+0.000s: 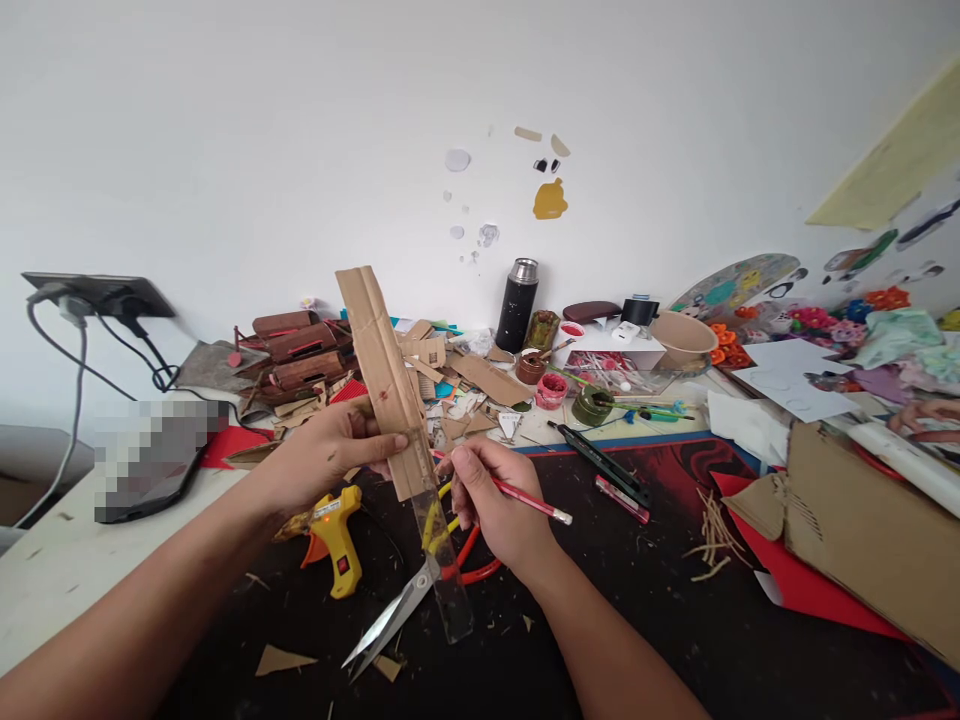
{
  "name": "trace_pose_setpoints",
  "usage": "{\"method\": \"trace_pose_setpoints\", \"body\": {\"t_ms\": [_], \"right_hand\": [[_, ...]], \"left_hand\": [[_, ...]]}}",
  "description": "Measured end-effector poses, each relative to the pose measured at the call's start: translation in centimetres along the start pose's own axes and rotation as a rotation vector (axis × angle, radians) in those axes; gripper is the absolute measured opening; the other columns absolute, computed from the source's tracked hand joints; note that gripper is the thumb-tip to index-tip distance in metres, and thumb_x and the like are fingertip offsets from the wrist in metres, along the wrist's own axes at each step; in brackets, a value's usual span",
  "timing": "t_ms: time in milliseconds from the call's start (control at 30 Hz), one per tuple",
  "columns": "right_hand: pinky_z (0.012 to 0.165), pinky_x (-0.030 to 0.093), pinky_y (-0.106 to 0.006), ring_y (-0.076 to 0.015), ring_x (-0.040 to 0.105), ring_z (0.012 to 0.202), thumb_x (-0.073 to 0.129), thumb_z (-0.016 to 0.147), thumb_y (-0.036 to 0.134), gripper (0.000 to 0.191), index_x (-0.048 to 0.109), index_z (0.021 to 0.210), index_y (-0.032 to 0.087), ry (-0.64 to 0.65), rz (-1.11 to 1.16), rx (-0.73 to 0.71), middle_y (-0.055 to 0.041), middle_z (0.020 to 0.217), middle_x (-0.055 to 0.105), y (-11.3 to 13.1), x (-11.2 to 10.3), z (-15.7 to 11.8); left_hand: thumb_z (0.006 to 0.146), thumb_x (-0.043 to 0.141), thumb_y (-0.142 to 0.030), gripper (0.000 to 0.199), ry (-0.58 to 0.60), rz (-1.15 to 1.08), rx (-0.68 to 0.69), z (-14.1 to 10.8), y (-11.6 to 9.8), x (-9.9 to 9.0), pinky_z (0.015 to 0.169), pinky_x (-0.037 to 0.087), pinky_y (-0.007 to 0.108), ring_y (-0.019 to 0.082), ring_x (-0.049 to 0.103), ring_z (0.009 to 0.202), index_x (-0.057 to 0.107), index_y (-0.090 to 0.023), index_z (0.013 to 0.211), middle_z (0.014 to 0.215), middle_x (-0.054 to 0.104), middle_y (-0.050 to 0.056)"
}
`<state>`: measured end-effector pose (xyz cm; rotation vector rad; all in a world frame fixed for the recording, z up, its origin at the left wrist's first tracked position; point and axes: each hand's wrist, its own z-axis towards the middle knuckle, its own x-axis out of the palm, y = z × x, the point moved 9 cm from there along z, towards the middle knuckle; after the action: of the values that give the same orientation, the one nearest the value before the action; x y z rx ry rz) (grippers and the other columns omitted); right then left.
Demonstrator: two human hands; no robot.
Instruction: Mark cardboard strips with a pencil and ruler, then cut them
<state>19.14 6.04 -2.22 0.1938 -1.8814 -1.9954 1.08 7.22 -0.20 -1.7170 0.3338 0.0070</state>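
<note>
My left hand (349, 450) grips a long strip of cardboard (382, 375), tilted, with the thumb across its face. A clear ruler (450, 600) lies along the strip's right edge and juts out below it. In my right hand (495, 490) a red pencil (536, 500) is pinched, its eraser end pointing right and its tip close to the strip's lower right edge. Scissors (397, 610) with red and yellow handles rest on the dark mat beneath, partly hidden by the ruler. To their left lies a yellow glue gun (337, 535).
Cardboard scraps (480, 385) and brown cardboard pieces (300, 350) crowd the back, near a black thermos (518, 305) and paint jars (551, 390). A utility knife (604, 462) lies right of my hands. A phone (154, 460) sits left; a large cardboard sheet (870, 530) right.
</note>
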Motion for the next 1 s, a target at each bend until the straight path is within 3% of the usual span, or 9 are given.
{"method": "trace_pose_setpoints", "body": {"t_ms": [367,633,1000], "right_hand": [[0.045,0.042,-0.022,-0.0102,0.051,0.044,0.07,0.095,0.084,0.064,0.073,0.086,0.02,-0.001,-0.023,0.009,0.0041,0.058,0.058,-0.02,-0.05,-0.02],[0.044,0.04,-0.022,-0.01,0.05,0.043,0.07,0.093,0.086,0.066,0.072,0.086,0.02,0.002,-0.026,0.016,0.0043,0.057,0.057,-0.16,-0.01,-0.02],[0.046,0.043,-0.022,-0.0102,0.051,0.044,0.07,0.097,0.08,0.061,0.072,0.086,0.02,-0.001,-0.049,0.002,0.0041,0.057,0.058,-0.02,0.06,-0.08]], "left_hand": [[0.073,0.094,-0.056,0.045,0.045,-0.01,-0.009,-0.02,-0.05,0.53,0.084,0.064,0.042,0.031,0.078,0.092,0.084,-0.021,0.101,0.106,0.087,0.011],[0.07,0.094,-0.053,0.044,0.001,0.013,0.001,-0.1,-0.38,0.35,0.073,0.062,0.037,0.031,0.078,0.088,0.084,-0.023,0.099,0.102,0.087,0.01],[0.069,0.095,-0.053,0.045,-0.016,-0.007,0.002,0.06,-0.12,-0.35,0.075,0.062,0.037,0.03,0.078,0.087,0.083,-0.021,0.098,0.096,0.086,0.01]]}}
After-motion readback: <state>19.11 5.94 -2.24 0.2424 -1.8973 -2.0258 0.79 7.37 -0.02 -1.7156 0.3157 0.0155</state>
